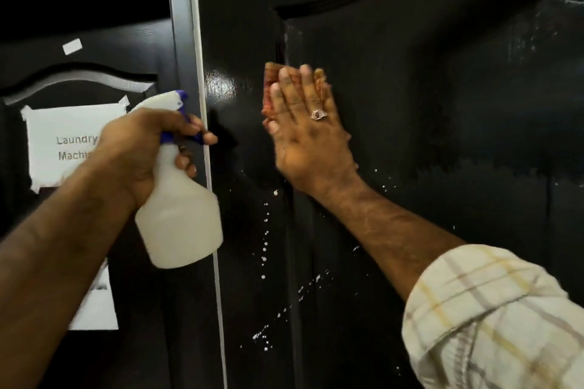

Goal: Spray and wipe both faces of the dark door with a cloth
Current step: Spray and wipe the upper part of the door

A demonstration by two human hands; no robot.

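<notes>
The dark door [442, 104] fills the right of the view, its glossy face wet with streaks and white droplets running down below my hand. My right hand [311, 139] lies flat with straight fingers, pressing an orange-red cloth [271, 85] against the door near the panel's left moulding. The cloth shows only above and left of my fingers. My left hand [139, 148] grips a white spray bottle [180, 215] with a blue trigger, held upright left of the door's edge, nozzle pointing right.
A white strip [205, 123] runs down the door's left edge. Behind it stands another dark door [104, 41] with a taped paper sign [63, 142] reading "Laundry Machi…" and a second sheet [98, 303] lower down.
</notes>
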